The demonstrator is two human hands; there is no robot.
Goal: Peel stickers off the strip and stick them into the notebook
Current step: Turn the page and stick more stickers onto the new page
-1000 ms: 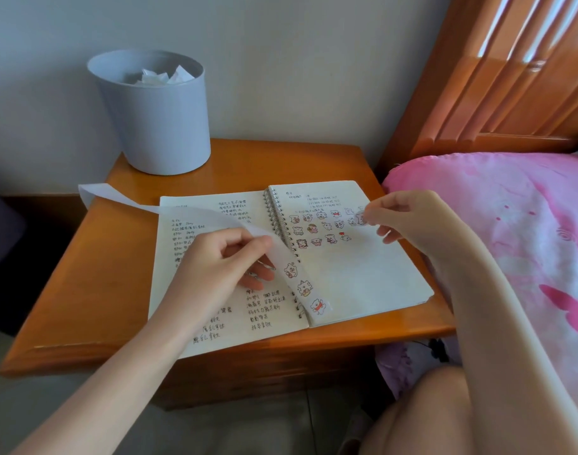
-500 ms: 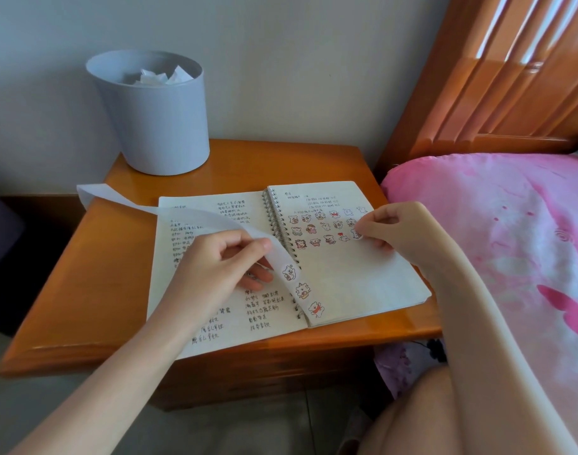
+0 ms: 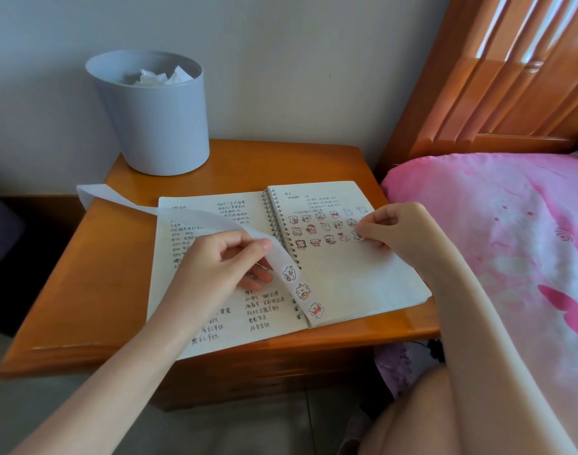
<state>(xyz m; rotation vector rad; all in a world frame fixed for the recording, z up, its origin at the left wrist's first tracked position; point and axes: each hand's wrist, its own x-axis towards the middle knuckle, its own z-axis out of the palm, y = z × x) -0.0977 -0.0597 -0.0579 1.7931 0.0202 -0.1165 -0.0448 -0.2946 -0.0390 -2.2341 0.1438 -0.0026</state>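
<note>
Over the last second the right hand [image 3: 399,231] has come down from the notebook's top sticker row to the right end of the third row, while the left hand [image 3: 215,267] has hardly shifted. A grey bin [image 3: 153,119] of crumpled paper stands behind the notebook's [image 3: 346,280] far left corner. The bare tail of the strip [image 3: 195,215] trails out past the notebook's left edge and beyond the side of the worktop [image 3: 248,162]. Unsupported like that, it could snag or swing and tug the whole strip. The left hand hovers over the notebook's left page and pinches the strip between thumb and forefinger, with its other fingers curled beneath. From there the strip bends down across the spiral binding [image 3: 276,221], and its end lies along the lower spine with three stickers left on it. Any lifted edge there could catch on the page if that hand sags or twists. On the notebook's right page, the right hand's curled thumb and forefinger pinch a sticker [image 3: 358,236] down against the paper, just beside the last one in the row. Uneven pressure could set it crooked, crease it, or make it overlap its neighbour. Nothing else holds that page flat, so a quick lift of the fingers might pull the sticker or the sheet up with them. The pink bed [image 3: 494,241] lies just right of the notebook.
</note>
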